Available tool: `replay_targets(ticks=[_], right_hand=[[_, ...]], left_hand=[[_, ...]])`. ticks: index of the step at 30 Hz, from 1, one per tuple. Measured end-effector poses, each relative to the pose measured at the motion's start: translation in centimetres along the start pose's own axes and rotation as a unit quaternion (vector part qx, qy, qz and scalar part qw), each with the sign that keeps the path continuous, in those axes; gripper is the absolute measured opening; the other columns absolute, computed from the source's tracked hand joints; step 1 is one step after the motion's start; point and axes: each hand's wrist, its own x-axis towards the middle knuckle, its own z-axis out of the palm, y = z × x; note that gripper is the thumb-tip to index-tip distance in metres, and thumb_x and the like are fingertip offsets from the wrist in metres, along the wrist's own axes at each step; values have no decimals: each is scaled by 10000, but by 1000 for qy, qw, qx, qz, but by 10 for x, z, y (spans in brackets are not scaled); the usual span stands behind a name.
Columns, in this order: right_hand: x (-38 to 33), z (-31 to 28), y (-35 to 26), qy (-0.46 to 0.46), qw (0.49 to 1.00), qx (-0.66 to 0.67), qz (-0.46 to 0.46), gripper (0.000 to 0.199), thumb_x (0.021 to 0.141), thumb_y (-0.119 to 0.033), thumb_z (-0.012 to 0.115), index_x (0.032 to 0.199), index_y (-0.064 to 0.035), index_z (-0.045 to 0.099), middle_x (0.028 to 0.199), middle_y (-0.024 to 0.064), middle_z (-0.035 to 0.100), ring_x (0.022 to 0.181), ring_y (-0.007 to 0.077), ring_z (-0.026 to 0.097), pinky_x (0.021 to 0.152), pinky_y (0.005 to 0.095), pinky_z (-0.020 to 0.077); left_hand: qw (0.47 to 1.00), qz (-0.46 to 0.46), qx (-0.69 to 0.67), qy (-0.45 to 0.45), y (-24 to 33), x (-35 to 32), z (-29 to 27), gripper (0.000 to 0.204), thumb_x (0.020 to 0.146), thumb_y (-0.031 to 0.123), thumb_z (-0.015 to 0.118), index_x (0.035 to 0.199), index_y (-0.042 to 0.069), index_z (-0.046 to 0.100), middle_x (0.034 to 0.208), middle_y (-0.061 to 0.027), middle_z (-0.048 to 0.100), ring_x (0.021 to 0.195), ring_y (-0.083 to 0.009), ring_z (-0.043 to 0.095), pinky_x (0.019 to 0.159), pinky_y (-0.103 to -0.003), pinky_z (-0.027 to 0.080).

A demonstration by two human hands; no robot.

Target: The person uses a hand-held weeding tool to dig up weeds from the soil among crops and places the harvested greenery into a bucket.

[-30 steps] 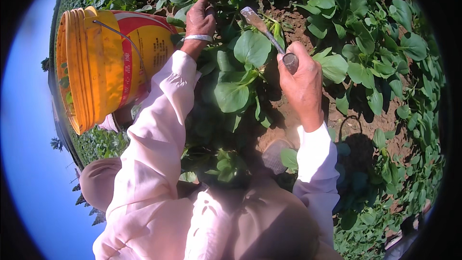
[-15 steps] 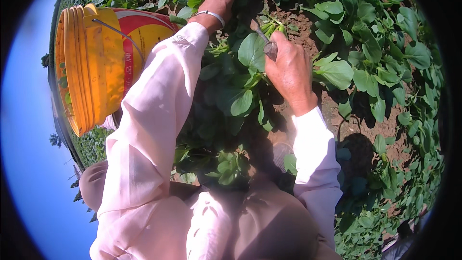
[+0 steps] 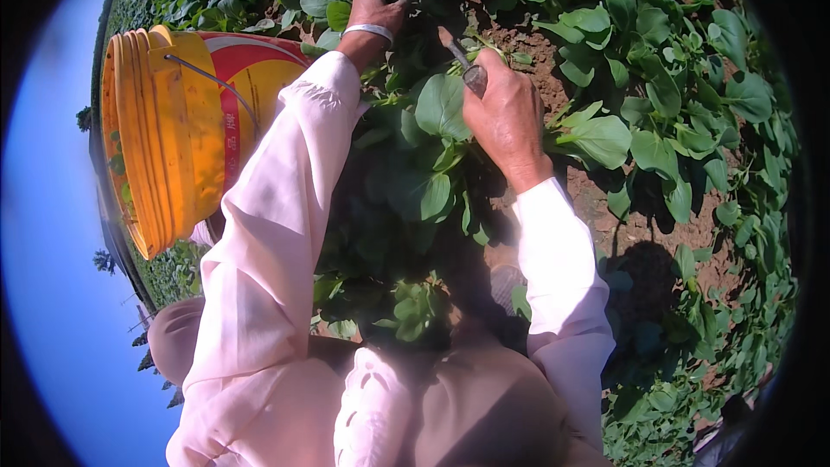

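My left hand [image 3: 375, 19], with a pale bracelet at the wrist, is among the leafy green plants at the far side. Its fingers are curled in; what they hold is hidden in shade and leaves. In my right hand [image 3: 508, 118] is a short hand tool [image 3: 456, 54] with a dark shaft and a rusty, flat tip. The tip points up and left, toward my left hand. Cut or bent pale stems lie just beyond the right fingers. A broad-leaved green plant [image 3: 442, 107] grows between my two arms.
A yellow bucket [image 3: 169, 134] with a red band and wire handle lies tilted left of my left arm, a few leaves at its mouth. Brown soil [image 3: 644, 233] shows between leafy rows on the right. A shoe [image 3: 506, 285] is on the ground below my right hand.
My right hand and its tool have shifted slightly left and up. The left hand has moved a little left, fingers still curled. The bucket appears slightly lower as the view shifts.
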Motion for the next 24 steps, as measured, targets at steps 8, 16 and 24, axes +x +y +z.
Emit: replay_targets(ticks=[8,16,24], right_hand=[[28,8,14,38,999,20,24,114,792,-96,592,853,-19,534,731,220,611,750,439,592,645,489,450],[-34,-77,26,212,967,133,59,153,785,-55,642,808,-28,493,597,144,572,562,340,591,524,394,446],[-100,-129,61,407,859,273,145,266,898,-105,621,768,-56,394,620,-44,350,501,41,328,440,225,273]], left_hand=[[991,50,125,11,15,5,41,262,800,285,641,1005,132,697,945,-216,657,879,-393,627,774,-417,516],[967,124,-209,-82,118,-30,37,243,913,159,608,1059,-24,544,859,-24,588,743,-79,542,615,-215,463],[916,362,-171,-6,240,-52,80,149,907,84,563,1030,14,607,818,-102,632,652,-188,599,580,-288,460]])
